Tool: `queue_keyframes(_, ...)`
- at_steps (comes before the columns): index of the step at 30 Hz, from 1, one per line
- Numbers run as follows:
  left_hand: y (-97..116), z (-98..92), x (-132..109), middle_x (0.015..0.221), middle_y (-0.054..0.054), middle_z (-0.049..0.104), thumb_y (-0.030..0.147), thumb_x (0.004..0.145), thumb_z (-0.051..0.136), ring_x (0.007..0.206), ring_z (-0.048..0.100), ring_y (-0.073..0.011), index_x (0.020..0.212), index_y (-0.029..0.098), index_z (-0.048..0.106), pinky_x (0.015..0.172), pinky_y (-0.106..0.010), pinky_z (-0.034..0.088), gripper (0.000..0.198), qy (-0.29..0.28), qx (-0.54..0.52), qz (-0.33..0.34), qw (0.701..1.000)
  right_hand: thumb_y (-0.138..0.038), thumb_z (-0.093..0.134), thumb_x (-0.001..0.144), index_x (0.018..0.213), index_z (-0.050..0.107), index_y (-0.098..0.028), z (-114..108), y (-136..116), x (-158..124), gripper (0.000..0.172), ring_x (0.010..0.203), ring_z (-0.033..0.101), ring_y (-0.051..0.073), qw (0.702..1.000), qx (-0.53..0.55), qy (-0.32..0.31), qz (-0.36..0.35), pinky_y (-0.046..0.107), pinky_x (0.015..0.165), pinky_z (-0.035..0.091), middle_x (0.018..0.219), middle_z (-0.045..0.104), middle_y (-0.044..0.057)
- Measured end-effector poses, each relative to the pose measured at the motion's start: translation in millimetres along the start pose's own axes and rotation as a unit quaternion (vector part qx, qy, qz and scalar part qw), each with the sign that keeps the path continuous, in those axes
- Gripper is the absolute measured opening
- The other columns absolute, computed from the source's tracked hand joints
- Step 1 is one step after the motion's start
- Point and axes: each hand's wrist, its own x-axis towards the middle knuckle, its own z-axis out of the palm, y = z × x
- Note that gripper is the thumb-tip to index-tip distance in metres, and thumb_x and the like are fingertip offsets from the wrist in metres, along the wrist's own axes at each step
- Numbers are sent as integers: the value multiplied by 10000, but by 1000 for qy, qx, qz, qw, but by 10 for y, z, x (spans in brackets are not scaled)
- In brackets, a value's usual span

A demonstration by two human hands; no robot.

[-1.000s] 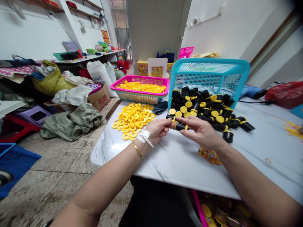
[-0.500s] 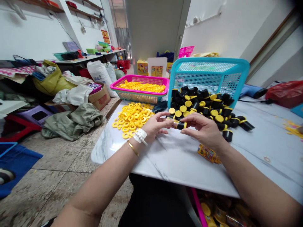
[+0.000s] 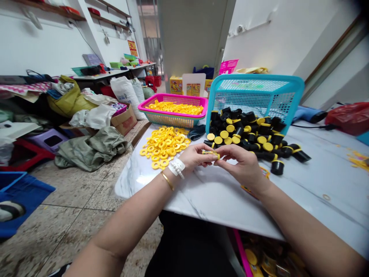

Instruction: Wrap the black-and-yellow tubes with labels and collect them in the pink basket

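Left hand [image 3: 196, 158] and right hand [image 3: 242, 164] both grip small container [image 3: 212, 154]; open surface [image 3: 201, 196] toward near edge; yellow rings [image 3: 165, 144] leftward.

Held container [image 3: 211, 153] yellow-labelled; yellow rings [image 3: 165, 144] near left edge of white surface [image 3: 215, 200] (grey-veined); turquoise basket [image 3: 256, 78] toward far edge.

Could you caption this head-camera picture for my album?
Left hand and right hand hold a small yellow piece over a white table, near yellow rings and yellow-lidded black pots.
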Motion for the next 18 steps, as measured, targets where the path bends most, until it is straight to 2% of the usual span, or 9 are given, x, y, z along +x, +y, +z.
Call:
queue_keyframes(2, 3, -34, -11, 693, -38, 672, 431, 593, 888, 539, 586, -87, 923, 122, 679, 497, -188, 386, 498, -6, -5, -20, 1000, -295, 714, 840, 986, 699, -246, 4, 32, 3, 155, 780, 674, 184, 1000, 15, 3, -3, 313, 652, 575, 900, 713, 39)
queue_keyframes(6, 5, -115, -33, 785, -60, 695, 476, 659, 840, 523, 559, -64, 921, 129, 668, 484, -183, 357, 467, -8, -41, -58, 997, -284, 718, 837, 1042, 715, -244, -16, 103, 4, 209, 810, 681, 184, 999, -6, 14, -32, 344, 733, 594, 993, 712, 59)
queue_keyframes(10, -5, -120, -55, 736, -32, 668, 405, 625, 873, 558, 553, -64, 873, 118, 673, 547, -197, 398, 429, 0, -29, -16, 999, -276, 717, 826, 1069, 733, -255, -23, 96, -24, 244, 852, 696, 203, 1000, 6, 15, -17, 357, 747, 607, 992, 735, 58)
queue_keyframes(14, -4, -66, -72, 762, -28, 673, 427, 648, 847, 585, 551, -67, 908, 120, 695, 601, -216, 436, 430, 5, 26, 63, 998, -335, 774, 770, 1000, 766, -238, 20, 64, -55, 249, 856, 715, 227, 992, 86, 49, 84, 389, 778, 616, 968, 762, 61)
queue_keyframes(18, -6, -46, -66, 793, -43, 685, 450, 680, 816, 611, 582, -85, 924, 125, 683, 623, -226, 465, 428, 4, 80, 88, 993, -400, 853, 653, 921, 777, -176, 70, 48, -40, 358, 758, 736, 242, 949, 206, 31, 236, 416, 749, 624, 872, 780, 84)
